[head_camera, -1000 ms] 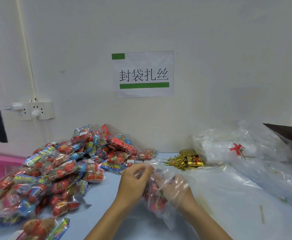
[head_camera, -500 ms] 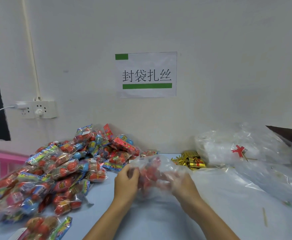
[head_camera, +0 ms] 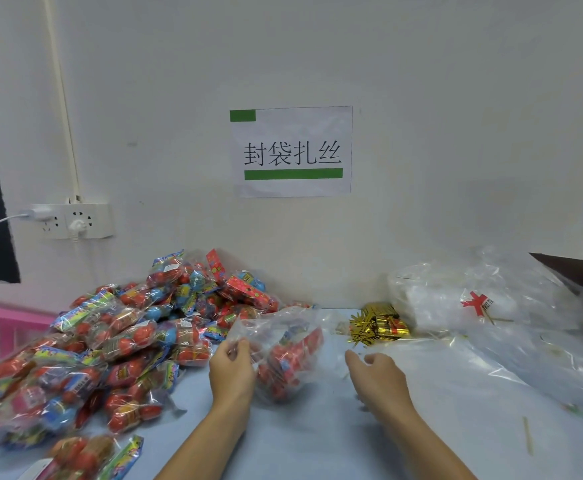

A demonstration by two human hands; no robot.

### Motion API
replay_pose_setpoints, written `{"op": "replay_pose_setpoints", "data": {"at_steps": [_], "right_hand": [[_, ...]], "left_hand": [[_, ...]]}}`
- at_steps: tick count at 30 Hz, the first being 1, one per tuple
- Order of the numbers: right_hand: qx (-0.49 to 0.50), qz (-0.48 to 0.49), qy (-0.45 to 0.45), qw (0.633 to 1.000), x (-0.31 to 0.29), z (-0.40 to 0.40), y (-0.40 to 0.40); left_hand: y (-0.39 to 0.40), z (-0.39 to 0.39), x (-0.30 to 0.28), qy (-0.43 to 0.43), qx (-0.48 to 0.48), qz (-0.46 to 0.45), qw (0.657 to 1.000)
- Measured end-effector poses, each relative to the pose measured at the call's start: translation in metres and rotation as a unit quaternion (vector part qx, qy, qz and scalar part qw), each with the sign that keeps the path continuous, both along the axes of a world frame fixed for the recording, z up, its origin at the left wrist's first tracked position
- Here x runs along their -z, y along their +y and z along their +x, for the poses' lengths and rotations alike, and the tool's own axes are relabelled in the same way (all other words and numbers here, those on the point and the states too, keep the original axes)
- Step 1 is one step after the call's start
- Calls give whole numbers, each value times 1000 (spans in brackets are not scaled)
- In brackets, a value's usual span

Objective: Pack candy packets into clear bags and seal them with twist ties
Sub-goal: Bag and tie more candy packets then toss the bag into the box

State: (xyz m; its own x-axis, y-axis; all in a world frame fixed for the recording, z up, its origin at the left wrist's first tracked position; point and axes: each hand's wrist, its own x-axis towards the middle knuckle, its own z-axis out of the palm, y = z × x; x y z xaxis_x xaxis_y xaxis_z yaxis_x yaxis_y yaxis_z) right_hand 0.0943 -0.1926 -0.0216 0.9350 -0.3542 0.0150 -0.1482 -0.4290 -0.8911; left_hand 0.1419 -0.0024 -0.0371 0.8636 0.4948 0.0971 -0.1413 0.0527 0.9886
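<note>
A clear bag [head_camera: 285,355] with red candy packets inside stands on the pale blue table [head_camera: 317,445] in front of me. My left hand [head_camera: 232,370] pinches the bag's upper left edge. My right hand [head_camera: 380,379] hovers to the right of the bag, fingers loosely spread, holding nothing. A big heap of candy packets [head_camera: 117,344] lies to the left. Gold twist ties [head_camera: 375,323] lie in a pile at the back, right of the bag.
A heap of empty clear bags [head_camera: 491,306] fills the right side. A loose stick-like tie [head_camera: 528,436] lies at front right. A pink crate [head_camera: 3,323] stands at far left. The wall with a paper sign [head_camera: 292,150] and a socket strip [head_camera: 72,221] closes the back.
My right hand has let go of the bag and moved off to the right. The bag now hangs from my left hand alone and has settled lower on the table.
</note>
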Motion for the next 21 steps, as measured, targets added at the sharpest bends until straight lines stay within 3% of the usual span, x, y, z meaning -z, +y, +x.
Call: {"op": "replay_pose_setpoints", "data": {"at_steps": [4,8,17,21], "right_hand": [[-19,27,16,999,5,2,2],[-32,180,9,983,10,4,6],[-32,316,-189,929,-15,2,1],[-46,334,-206,919,-17,1,-2]], "left_hand": [[-1,-1,0,-2,2,-12,1000],[-4,-2,-1,-3,15,-11,1000],[-1,1,4,1,32,56,998],[-2,-2,2,-3,55,83,995]]}}
